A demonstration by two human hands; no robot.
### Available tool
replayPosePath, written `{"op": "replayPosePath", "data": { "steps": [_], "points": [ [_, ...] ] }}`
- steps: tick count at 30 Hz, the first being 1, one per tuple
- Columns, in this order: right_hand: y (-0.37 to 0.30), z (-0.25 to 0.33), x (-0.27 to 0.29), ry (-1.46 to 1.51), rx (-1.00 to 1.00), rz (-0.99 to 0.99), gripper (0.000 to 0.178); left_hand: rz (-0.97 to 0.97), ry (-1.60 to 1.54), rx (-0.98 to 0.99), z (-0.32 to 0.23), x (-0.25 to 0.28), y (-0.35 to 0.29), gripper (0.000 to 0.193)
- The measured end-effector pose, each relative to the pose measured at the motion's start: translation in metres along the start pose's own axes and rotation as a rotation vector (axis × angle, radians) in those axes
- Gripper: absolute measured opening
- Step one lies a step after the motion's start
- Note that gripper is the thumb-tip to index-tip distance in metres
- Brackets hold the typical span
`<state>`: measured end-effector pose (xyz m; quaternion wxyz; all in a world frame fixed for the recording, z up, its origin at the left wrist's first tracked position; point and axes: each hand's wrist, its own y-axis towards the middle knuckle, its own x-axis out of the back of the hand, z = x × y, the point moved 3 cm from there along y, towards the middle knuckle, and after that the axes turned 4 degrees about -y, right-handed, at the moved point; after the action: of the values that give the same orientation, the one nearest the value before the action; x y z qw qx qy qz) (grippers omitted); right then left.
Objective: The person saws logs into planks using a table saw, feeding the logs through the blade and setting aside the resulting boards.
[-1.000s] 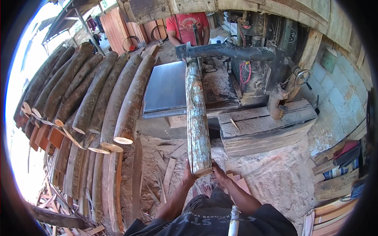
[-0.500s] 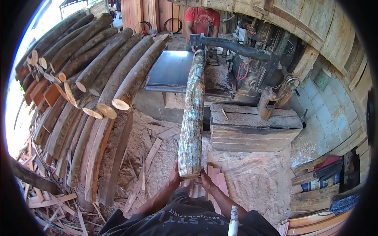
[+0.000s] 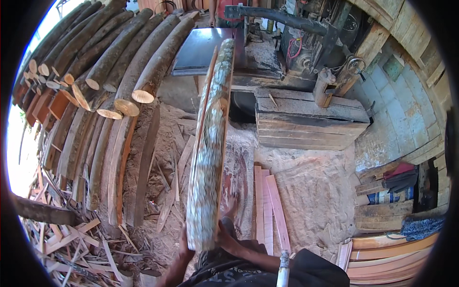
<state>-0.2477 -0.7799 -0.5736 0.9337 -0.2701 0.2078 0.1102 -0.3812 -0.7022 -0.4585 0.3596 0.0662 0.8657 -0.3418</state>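
A long log [image 3: 208,158] with pale, mottled bark points away from me, its near end just in front of my body. My left hand [image 3: 185,246] grips the left side of that end, and my right hand [image 3: 224,237] grips the right side; most fingers are hidden by the wood. A thin reddish-brown strip [image 3: 208,88] runs along the log's upper left side; whether it is a separate slab I cannot tell. The log's far end stands in front of the saw machine's dark metal table [image 3: 203,48].
Bark-covered logs [image 3: 165,57] are stacked at the left. A wooden box [image 3: 306,119] stands right of the log. Planks [image 3: 267,205] lie on the sawdust floor near my foot. A co-worker [image 3: 221,14] stands behind the saw table. A grey-tipped white stick [image 3: 283,270] juts up at the lower edge.
The log has come back toward me and swung left, its far end leaving the saw's guide arm. Both hands moved lower and left with it. The view has tilted downward.
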Motion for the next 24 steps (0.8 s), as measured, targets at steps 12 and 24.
{"op": "replayPosePath", "data": {
  "steps": [12, 24],
  "points": [
    [0.089, 0.174, 0.072, 0.224, 0.002, -0.229, 0.099, -0.026, 0.042, 0.032, -0.029, -0.044, 0.187, 0.065],
    [0.383, 0.436, 0.209, 0.531, 0.225, -0.412, 0.09, 0.129, -0.276, 0.318, -0.21, -0.048, 0.336, 0.097]
  ]
}}
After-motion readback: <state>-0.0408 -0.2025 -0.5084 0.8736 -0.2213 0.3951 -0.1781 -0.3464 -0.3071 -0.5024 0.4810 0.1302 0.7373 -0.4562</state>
